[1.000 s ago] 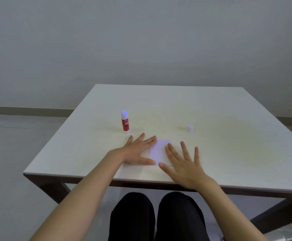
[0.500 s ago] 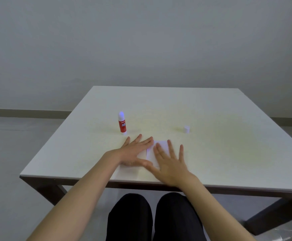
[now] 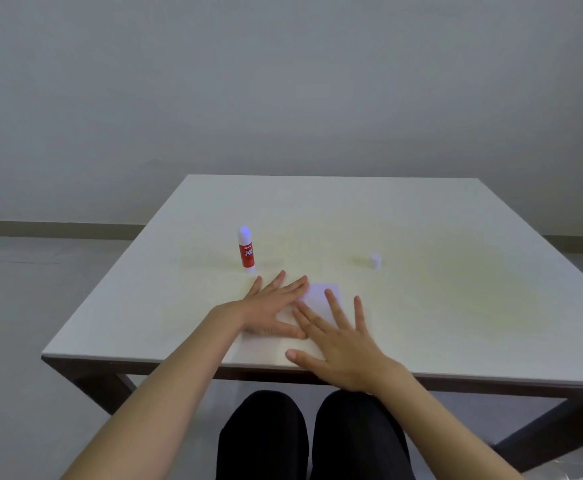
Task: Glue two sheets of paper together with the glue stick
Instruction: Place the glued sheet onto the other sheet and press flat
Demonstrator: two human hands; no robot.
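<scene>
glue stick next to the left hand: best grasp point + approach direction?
Grip the glue stick around its red barrel, mid-height, pinching from the sides with the left hand, which lies flat nearest it. It stands upright on the table with open space all round, and its purple tip looks uncapped, so coming from above would probably touch glue.

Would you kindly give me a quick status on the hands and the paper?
Left hand and right hand open, flat on paper. Glue stick upright beyond left hand, uncapped; cap apart to the right. Nothing in the way.
</scene>
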